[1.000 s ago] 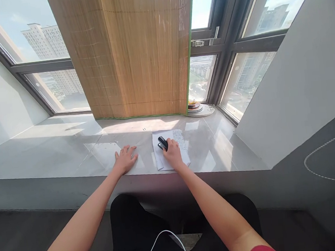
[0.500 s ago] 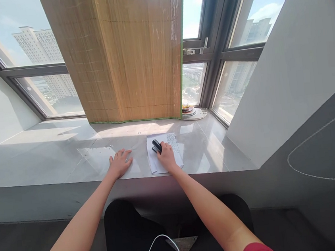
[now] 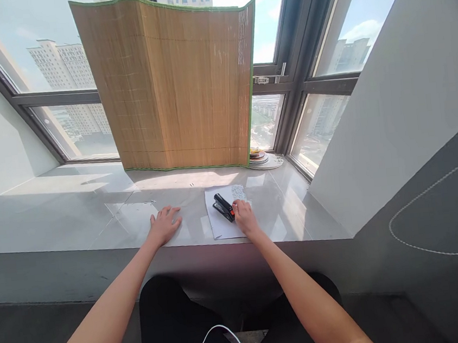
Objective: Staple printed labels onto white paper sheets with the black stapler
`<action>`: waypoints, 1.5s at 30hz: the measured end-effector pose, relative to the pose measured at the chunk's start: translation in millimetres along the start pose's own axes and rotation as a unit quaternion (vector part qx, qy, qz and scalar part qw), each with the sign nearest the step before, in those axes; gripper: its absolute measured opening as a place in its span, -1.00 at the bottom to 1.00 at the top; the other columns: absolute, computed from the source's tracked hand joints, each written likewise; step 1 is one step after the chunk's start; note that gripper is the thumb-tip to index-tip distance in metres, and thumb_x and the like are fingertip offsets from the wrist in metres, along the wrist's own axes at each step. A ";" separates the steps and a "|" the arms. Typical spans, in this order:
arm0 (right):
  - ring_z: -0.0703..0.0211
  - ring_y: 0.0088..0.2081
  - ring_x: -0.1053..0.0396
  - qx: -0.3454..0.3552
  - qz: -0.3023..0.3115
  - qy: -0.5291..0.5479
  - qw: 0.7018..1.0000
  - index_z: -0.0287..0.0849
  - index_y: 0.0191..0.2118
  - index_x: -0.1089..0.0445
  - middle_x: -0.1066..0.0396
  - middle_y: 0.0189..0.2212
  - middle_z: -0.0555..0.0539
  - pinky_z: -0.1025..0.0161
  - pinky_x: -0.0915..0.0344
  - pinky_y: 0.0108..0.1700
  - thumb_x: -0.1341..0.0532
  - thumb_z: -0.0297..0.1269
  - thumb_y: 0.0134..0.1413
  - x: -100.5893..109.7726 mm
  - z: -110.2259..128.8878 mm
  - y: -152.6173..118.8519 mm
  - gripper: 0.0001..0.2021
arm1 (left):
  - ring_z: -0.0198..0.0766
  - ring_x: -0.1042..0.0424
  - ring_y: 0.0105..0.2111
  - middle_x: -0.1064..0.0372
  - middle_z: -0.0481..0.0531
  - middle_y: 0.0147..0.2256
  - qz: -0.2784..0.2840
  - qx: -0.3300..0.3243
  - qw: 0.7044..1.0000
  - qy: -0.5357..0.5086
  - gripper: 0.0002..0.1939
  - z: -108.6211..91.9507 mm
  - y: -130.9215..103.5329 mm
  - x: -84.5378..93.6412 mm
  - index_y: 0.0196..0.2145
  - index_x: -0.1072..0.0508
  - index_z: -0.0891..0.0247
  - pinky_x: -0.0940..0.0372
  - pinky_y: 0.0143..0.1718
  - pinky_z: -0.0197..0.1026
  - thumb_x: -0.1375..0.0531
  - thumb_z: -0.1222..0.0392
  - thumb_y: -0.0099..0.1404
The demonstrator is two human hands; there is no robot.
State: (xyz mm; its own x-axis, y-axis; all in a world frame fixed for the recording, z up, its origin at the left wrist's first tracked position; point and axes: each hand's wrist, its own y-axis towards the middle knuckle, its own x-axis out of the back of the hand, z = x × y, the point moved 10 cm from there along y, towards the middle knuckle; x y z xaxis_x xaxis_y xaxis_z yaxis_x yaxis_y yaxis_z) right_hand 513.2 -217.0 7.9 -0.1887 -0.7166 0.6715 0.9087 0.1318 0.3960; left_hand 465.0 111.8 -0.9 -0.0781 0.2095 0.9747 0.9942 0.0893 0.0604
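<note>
A black stapler (image 3: 223, 207) lies on white paper sheets (image 3: 221, 229), its back end towards my right hand (image 3: 246, 217). The fingers of my right hand are curled at that back end, beside an orange-red spot; whether they grip it or only touch it cannot be made out. Small dark writing shows on the paper's upper right part. My left hand (image 3: 165, 225) rests flat on the pale tiled sill (image 3: 194, 227), left of the paper, with fingers spread and nothing in it.
A bamboo mat (image 3: 179, 89) with green edging stands upright against the window. Stacked plates or discs (image 3: 266, 160) sit at its lower right. A beaded cord (image 3: 408, 245) hangs at the right. A white cable (image 3: 218, 327) curves over my lap.
My right hand has moved right from the stapler's middle to its back end, so more of the stapler shows. The left hand has stayed in place. The view has tilted slightly.
</note>
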 end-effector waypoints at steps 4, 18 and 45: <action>0.05 -0.23 -0.30 -0.014 0.025 -0.018 0.999 -0.08 -0.20 -0.30 -0.44 -0.31 -0.06 0.17 -0.14 -0.13 0.11 -0.27 0.55 -6.3 -7.2 -6.1 -0.70 | 0.18 -0.04 0.46 -0.10 0.30 0.43 -0.012 -0.007 1.000 -0.007 -0.43 1.1 0.8 -0.7 0.35 -0.31 0.04 0.17 0.38 0.53 0.09 -0.12 0.51; 0.03 -0.11 -0.35 0.020 -0.043 0.037 0.998 -0.11 -0.15 -0.36 -0.46 -0.15 -0.13 0.17 -0.23 -0.08 0.01 -0.19 0.52 16.7 17.6 -11.5 -0.75 | 0.13 -0.10 0.46 -0.28 0.30 0.35 -0.124 0.014 0.963 -0.238 -0.60 -9.2 -9.1 26.6 0.11 -0.57 0.21 0.15 0.47 0.34 -0.13 0.10 0.41; -0.07 -0.06 -0.42 0.171 -0.076 -0.010 0.982 -0.05 0.11 -0.58 -0.55 -0.12 -0.17 -0.01 -0.30 0.07 -0.19 -0.27 0.36 28.5 90.4 -31.3 -0.69 | -0.01 -0.42 0.29 -0.29 0.37 0.36 -0.071 0.117 0.258 -0.956 -0.34 -78.5 -14.9 -46.9 0.43 -0.24 0.41 -0.49 0.18 -0.04 0.22 -0.04 0.63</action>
State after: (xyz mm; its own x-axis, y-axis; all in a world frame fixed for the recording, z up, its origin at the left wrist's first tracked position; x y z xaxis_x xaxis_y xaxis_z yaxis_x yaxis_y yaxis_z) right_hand 445.8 -179.6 71.3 -0.3219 -0.7333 0.5989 0.6918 0.2496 0.6775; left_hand 459.6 24.2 -30.7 -0.2300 0.2651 -0.9364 0.9565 0.2388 -0.1673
